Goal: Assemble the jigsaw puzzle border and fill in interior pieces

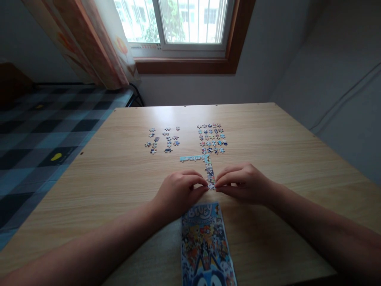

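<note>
A joined strip of jigsaw puzzle runs toward me and bends at its far end into a light-blue row pointing left. At the strip's near end lies a puzzle piece. My left hand has thumb and fingertips closed at this piece's left edge. From the opposite side, my right hand pinches at its right edge. The fingertips partly cover the piece, so how firmly it fits the strip cannot be made out. Just below the hands, a printed "Bluey" picture sheet lies on the table.
Loose puzzle pieces lie scattered at the back left of the wooden table. Rows of several more pieces sit behind the strip. A bed with a checked cover stands left; a window is beyond.
</note>
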`<act>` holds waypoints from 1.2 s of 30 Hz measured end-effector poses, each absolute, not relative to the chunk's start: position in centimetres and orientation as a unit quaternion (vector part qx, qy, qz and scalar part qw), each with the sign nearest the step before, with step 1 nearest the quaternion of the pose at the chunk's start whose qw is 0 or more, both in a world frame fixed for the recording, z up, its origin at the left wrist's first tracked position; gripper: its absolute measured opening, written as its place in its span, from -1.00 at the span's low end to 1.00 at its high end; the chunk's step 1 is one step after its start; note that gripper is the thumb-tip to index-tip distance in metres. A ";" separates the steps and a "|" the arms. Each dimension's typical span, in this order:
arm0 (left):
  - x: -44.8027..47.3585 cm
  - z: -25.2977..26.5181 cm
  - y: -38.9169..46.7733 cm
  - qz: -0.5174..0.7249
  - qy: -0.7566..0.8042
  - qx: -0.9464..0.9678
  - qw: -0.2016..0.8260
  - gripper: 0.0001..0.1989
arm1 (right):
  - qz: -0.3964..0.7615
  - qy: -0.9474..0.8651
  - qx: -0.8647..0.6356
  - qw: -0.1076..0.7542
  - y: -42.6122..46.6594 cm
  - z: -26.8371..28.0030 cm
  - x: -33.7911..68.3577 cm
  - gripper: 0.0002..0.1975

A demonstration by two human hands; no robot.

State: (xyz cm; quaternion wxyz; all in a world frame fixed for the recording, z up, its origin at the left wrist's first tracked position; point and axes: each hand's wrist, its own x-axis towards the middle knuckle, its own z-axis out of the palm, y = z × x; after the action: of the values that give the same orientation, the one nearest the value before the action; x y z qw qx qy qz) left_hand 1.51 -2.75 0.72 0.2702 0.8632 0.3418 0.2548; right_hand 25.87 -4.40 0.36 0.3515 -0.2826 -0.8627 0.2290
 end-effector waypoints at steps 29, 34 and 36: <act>1.7 0.6 -3.2 0.163 0.336 0.919 0.123 -0.67 | 0.176 -0.905 -0.289 0.259 -4.2 0.2 26.1 -0.85; 1.7 0.6 -3.2 0.157 0.336 0.921 0.122 -0.66 | 0.168 -0.908 -0.290 0.251 -4.2 0.2 26.2 -0.84; 1.6 0.6 -3.2 0.154 0.336 0.921 0.121 -0.65 | 0.166 -0.910 -0.291 0.247 -4.2 0.2 26.2 -0.84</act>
State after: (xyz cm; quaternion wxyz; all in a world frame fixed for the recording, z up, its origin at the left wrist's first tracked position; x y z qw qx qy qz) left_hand 1.62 -3.15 0.56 0.1213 0.9210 0.3365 0.1542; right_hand 26.21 -4.22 0.16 0.2465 -0.2907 -0.9095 0.1657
